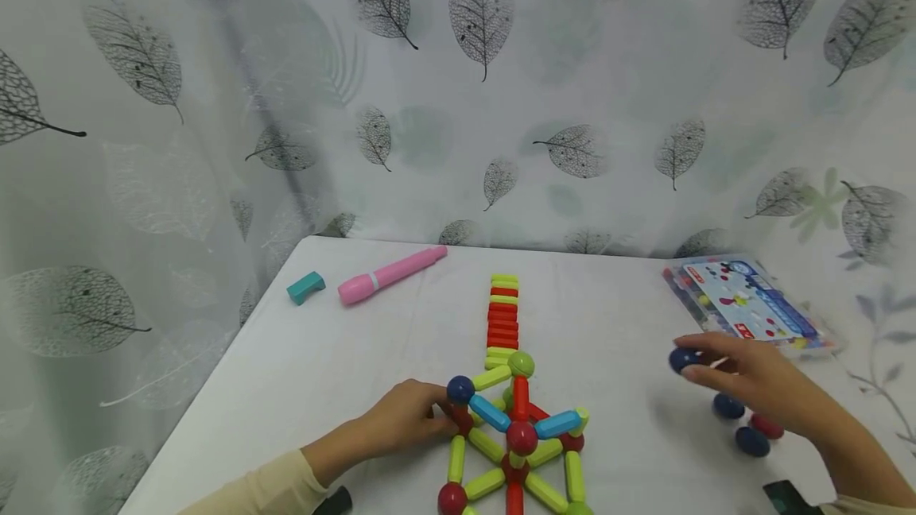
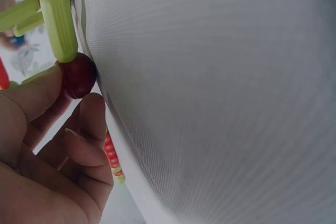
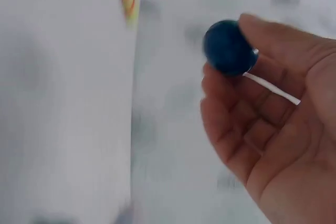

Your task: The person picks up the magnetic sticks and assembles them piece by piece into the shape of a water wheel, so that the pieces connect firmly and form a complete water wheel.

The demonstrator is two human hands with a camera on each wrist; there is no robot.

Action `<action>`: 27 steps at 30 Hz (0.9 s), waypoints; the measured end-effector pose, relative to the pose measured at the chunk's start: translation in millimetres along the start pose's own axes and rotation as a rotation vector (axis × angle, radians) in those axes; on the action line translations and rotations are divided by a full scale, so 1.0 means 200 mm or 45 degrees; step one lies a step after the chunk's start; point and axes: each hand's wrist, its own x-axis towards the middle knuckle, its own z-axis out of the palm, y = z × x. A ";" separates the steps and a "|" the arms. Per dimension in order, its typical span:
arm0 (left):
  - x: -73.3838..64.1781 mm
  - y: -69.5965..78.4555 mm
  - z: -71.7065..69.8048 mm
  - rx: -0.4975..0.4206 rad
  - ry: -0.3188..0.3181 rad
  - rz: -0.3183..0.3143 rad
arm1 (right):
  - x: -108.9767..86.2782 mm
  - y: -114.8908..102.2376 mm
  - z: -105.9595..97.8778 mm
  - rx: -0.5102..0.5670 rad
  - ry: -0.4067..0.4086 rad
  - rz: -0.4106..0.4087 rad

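A frame of lime, red and blue rods (image 1: 485,485) joined by coloured balls stands at the front middle of the table. At its left side my left hand (image 1: 403,422) pinches a dark red ball (image 2: 81,77) low on the frame, thumb on one side and fingers on the other. A lime rod (image 2: 59,24) meets that ball. Away to the right, my right hand (image 1: 758,376) holds a dark blue ball (image 3: 227,48) between thumb and fingertips, raised above the table. Below that hand lie two more dark blue balls (image 1: 752,442) and a red ball (image 1: 766,426).
Behind the frame runs a row of lime and red rods (image 1: 503,320). A pink pen-shaped object (image 1: 393,275) and a teal block (image 1: 306,288) lie at the back left. The clear case (image 1: 751,300) with a printed card sits at the back right, before a leaf-patterned curtain (image 1: 444,102).
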 end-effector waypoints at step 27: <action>-0.01 0.00 -0.01 0.001 -0.002 0.025 | 0.09 -0.48 0.32 0.265 -0.246 -0.369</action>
